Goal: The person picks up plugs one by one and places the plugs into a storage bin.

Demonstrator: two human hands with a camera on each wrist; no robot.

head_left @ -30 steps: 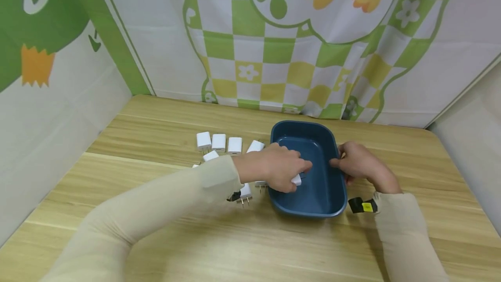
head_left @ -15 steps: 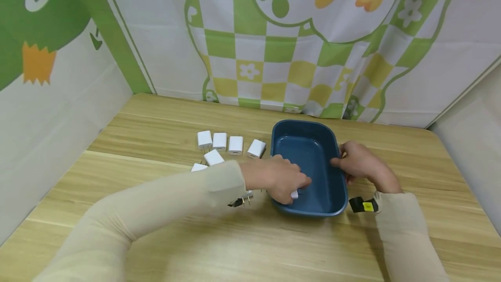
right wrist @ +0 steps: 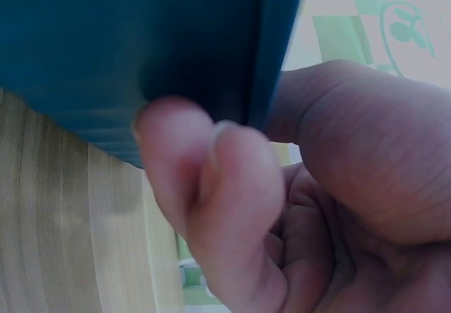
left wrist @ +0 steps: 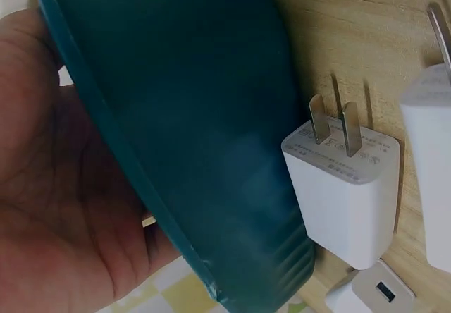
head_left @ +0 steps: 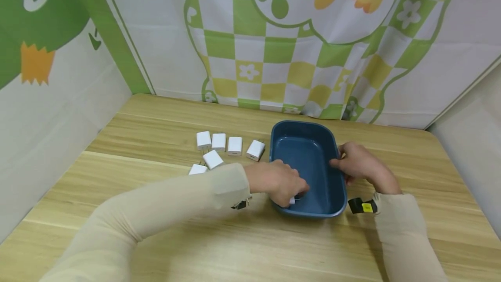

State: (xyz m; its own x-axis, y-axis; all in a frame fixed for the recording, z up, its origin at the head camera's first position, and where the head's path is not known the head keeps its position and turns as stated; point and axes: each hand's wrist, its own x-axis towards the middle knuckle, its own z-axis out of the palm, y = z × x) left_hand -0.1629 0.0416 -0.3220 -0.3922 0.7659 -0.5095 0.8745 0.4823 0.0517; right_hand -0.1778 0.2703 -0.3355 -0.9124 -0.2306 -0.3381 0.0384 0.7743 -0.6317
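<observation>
A deep blue plastic bin (head_left: pixel 313 212) stands on the wooden table. My left hand (head_left: pixel 283 184) reaches over its left wall and down inside, fingers curled round a white plug charger (head_left: pixel 292 201) whose metal prongs point right. Most of that charger is hidden by the hand. At the right wall, my right hand (head_left: pixel 362 165) pinches the rim, thumb inside and fingers outside. The right wrist view shows curled fingertips (right wrist: pixel 176 126) against the outer wall. Close outside the bin, in the left wrist view, a white charger (left wrist: pixel 345 193) stands with its prongs up.
Several white chargers lie left of the bin, among them one near its wall (head_left: pixel 255 150) and one at the row's left end (head_left: pixel 203 140). My left sleeve (head_left: pixel 188 203) covers part of the table (head_left: pixel 219 247). A checked curtain (head_left: pixel 274 68) hangs behind.
My left hand has moved down and slightly toward me inside the bin with the charger. The right hand has kept its hold on the rim.
</observation>
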